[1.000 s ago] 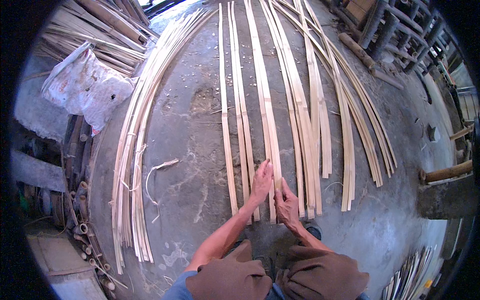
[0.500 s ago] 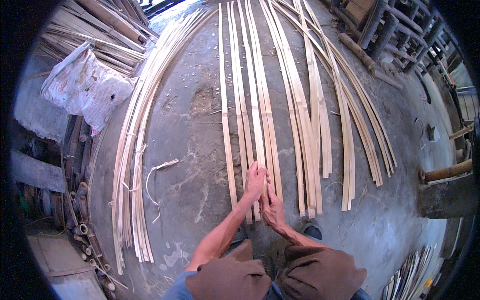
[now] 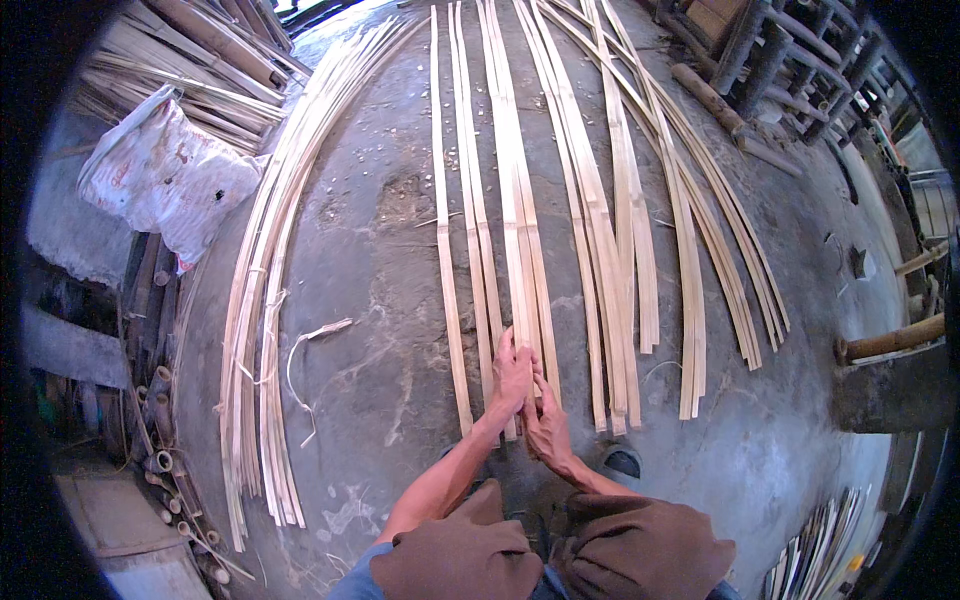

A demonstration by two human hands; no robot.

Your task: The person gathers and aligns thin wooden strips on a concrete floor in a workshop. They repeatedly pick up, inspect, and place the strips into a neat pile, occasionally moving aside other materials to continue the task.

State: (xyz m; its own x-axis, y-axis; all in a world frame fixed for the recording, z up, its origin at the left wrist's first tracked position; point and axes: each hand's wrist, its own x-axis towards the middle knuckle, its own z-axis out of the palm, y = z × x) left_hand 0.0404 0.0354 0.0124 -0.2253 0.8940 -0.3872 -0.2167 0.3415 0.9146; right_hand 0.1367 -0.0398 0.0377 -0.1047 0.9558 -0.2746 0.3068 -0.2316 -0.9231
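Long, pale bamboo strips (image 3: 511,215) lie lengthwise on the grey floor, running away from me. My left hand (image 3: 513,378) is closed around the near part of a strip in the middle group. Just below and to its right, my right hand (image 3: 546,422) is closed on the near end of the same strip, its fingers partly hidden. To the left of my hands lie a single strip (image 3: 446,270) and a close pair (image 3: 476,240). On the right, a wider group of strips (image 3: 600,240) rests by itself.
A tied bundle of strips (image 3: 262,260) lies at the left, near a white sack (image 3: 165,170). Crossing strips (image 3: 690,250) spread at the right. Bamboo poles (image 3: 740,130) and a dark frame (image 3: 800,60) stand at the far right. A loose scrap strip (image 3: 295,375) curls on the floor.
The held strip has shifted right, against the strips beside it. My hands stay close together at its near end, having moved only slightly.
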